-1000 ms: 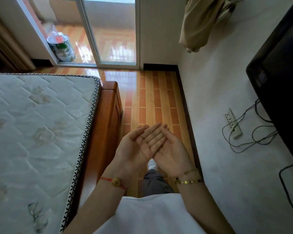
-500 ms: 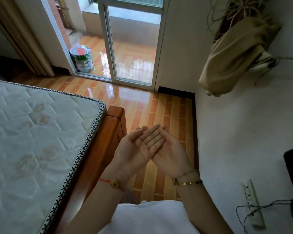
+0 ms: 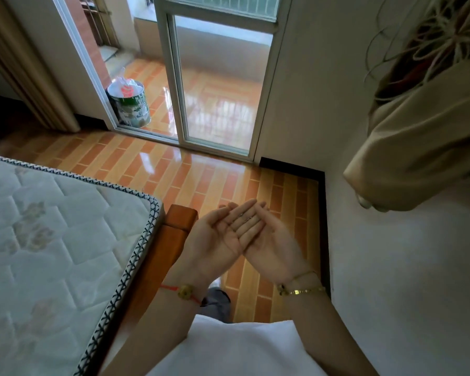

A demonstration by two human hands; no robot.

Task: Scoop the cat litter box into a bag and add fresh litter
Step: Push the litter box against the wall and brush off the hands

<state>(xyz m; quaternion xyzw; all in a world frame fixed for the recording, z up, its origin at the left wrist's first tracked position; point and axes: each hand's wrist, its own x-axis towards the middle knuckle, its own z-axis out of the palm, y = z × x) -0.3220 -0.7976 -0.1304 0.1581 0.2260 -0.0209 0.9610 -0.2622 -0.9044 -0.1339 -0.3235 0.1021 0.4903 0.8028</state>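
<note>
Left hand (image 3: 215,240) and right hand (image 3: 276,252) flat, palms up, empty; green bag-lined round bucket (image 3: 129,105) stands far ahead-left; litter box unseen.

Orange tiled floor (image 3: 201,175) bears a wooden bed (image 3: 171,240) and a bag-lined tin (image 3: 130,105).

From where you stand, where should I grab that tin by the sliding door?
Probably from above, two-handed round its sides: the tin stands upright beside the door frame, and no handle shows. The white bag bunched at its top looks too loose to lift by. The left hand and right hand are empty.
</note>
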